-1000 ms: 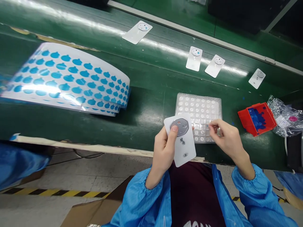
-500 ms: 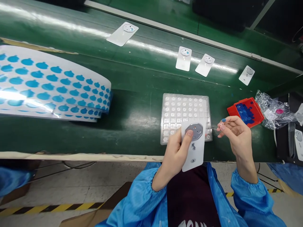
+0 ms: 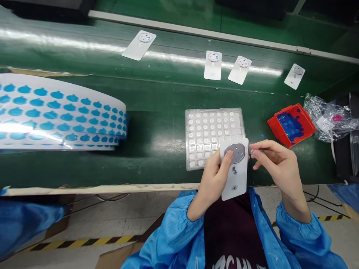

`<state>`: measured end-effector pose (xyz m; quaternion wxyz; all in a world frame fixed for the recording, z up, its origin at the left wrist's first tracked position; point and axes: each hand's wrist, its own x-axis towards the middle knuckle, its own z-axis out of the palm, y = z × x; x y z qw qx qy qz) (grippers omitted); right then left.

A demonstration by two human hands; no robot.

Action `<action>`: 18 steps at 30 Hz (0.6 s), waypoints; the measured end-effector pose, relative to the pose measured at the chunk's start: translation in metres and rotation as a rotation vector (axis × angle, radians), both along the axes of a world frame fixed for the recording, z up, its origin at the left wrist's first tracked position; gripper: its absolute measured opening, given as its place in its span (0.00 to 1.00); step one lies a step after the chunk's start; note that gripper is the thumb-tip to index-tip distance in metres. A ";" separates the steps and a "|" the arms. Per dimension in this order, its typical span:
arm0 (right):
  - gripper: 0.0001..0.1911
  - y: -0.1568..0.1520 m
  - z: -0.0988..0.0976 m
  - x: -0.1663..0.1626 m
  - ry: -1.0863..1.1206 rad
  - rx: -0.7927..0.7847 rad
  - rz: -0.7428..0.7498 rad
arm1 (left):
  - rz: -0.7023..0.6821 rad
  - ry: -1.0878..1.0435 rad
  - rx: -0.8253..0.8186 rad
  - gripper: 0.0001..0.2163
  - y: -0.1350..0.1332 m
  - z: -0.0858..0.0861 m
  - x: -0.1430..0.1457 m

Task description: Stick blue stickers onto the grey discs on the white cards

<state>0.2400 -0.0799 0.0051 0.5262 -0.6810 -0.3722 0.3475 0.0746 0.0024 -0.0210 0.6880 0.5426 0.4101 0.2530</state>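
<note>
Head view: left hand (image 3: 213,180) grips card (image 3: 239,186) below and right of centre, thumb on front, apparently steadying it; right hand (image 3: 284,168) narrowly pinches clear bit (image 3: 251,151) at card's edge. Tray (image 3: 239,122) near centre, likely for reach.

Clear tray (image 3: 238,126) partly hidden behind white card (image 3: 239,175)
</note>
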 end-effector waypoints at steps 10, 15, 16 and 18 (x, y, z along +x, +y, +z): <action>0.10 0.008 -0.004 -0.022 -0.050 -0.015 -0.055 | 0.032 0.024 0.158 0.19 -0.011 -0.003 -0.002; 0.09 0.010 -0.003 -0.024 -0.060 -0.009 -0.060 | 0.030 0.041 0.259 0.19 -0.013 -0.004 -0.006; 0.10 0.010 -0.002 -0.024 -0.069 -0.011 -0.062 | 0.022 0.039 0.273 0.19 -0.013 -0.003 -0.006; 0.10 0.010 0.000 -0.023 -0.086 -0.020 -0.059 | 0.002 0.033 0.297 0.18 -0.012 -0.003 -0.007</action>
